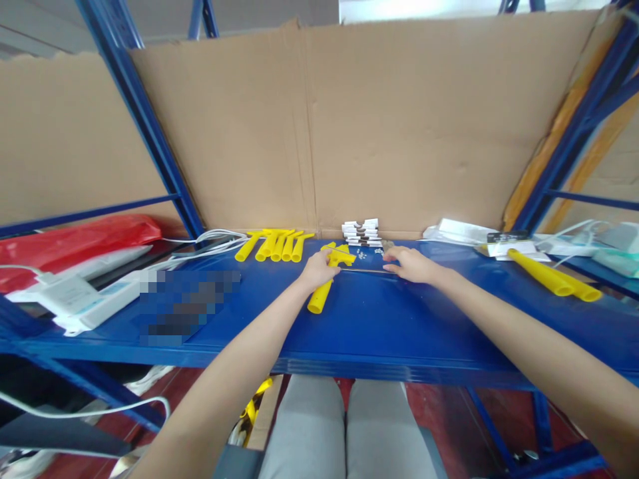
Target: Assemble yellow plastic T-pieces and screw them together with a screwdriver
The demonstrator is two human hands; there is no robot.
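My left hand [319, 269] is closed over a yellow plastic handle [319, 299], which has a hollow round end toward me and a forked head [343, 255] pointing away. To its right, my right hand [410, 264] has its thumb and fingers bent together at the end of a thin strip [365, 269]. This strip spans the gap between both hands, its left end meeting my left thumb. Its kind is too small to tell. Small white marks show on the blue surface just behind it.
Several yellow handles [275, 246] lie in a row at the back left, beside a stack of white pieces [361, 233]. More yellow handles [549, 274] rest at the right by white packets. A power strip [107, 299], cables and a red bag [90, 245] occupy the left.
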